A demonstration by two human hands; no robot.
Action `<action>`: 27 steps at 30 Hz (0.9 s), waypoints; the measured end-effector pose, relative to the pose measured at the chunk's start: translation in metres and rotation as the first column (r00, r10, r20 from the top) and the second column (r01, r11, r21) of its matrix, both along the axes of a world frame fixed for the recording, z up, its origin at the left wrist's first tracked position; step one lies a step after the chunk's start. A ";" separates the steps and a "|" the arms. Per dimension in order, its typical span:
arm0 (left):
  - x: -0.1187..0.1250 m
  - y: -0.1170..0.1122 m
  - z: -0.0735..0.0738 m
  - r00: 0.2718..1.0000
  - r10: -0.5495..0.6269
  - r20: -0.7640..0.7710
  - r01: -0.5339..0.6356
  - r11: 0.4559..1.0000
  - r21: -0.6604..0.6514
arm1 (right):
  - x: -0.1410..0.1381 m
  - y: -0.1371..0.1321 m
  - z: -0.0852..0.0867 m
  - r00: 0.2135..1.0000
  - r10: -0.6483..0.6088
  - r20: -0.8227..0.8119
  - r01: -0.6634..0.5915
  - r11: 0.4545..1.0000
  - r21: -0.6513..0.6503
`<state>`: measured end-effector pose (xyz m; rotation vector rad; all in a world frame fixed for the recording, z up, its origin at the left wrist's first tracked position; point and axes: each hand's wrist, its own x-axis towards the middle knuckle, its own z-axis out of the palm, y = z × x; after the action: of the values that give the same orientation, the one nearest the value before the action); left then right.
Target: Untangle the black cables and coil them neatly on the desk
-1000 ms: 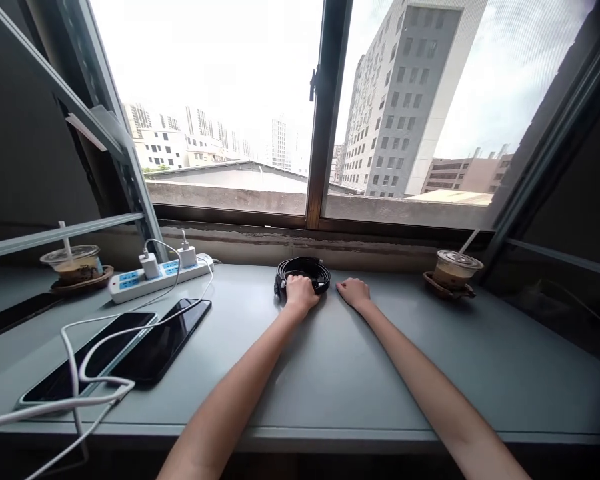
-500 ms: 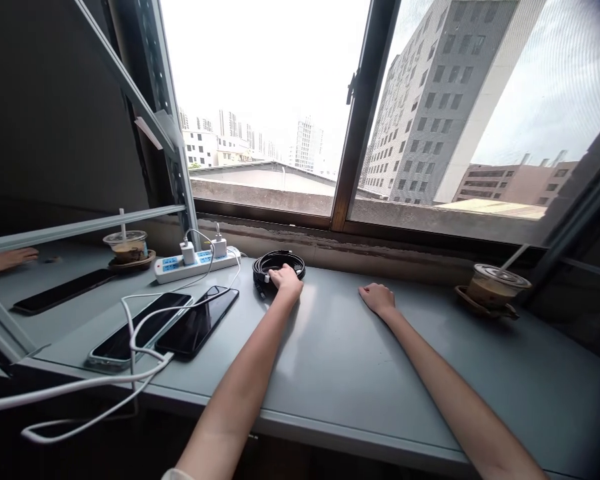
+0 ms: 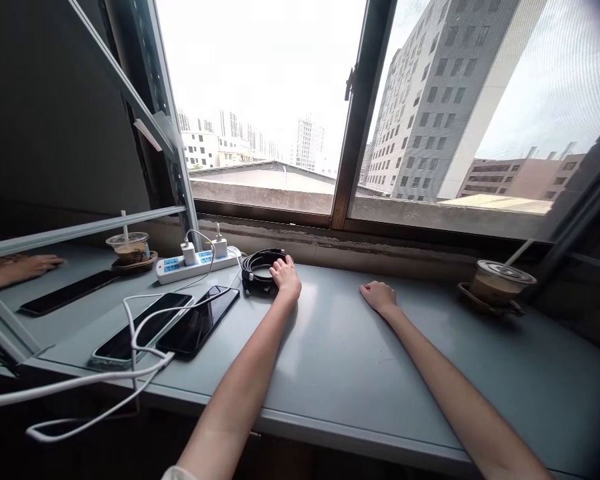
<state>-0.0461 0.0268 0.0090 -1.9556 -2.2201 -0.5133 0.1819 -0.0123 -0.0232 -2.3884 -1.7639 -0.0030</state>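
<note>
Left hand: right there at the coil — grip unclear!
Right hand: loosely fisted, down on the tabletop.

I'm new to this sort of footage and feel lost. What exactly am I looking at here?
There is no machine: a person works bare-handed, filmed by a camera on their head that looks forward and down. The gray desk stands by a window. On it are two smartphones with white charging cables across them, a power strip and a lidded drink cup at far right. The left hand touches the right side of a black cable coil; how firm its grip is, I cannot tell. The right hand rests curled on the desk.
</note>
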 end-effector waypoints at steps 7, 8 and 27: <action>-0.008 -0.002 -0.004 0.995 -0.101 -0.005 0.101 0.992 0.080 | -0.001 0.001 0.000 1.000 0.005 0.003 -0.005 1.000 0.000; -0.009 -0.002 -0.004 0.994 -0.107 0.002 0.106 0.990 0.088 | -0.001 0.001 0.000 1.000 0.005 0.004 -0.005 1.000 0.000; -0.020 -0.024 0.051 0.894 -0.149 0.423 -0.114 0.836 0.537 | -0.001 0.003 0.002 0.999 0.036 -0.037 -0.036 0.999 0.000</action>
<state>-0.0663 0.0027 0.0597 -1.6518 -1.9363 -1.5557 0.1804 -0.0097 -0.0216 -2.3409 -1.7907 0.0467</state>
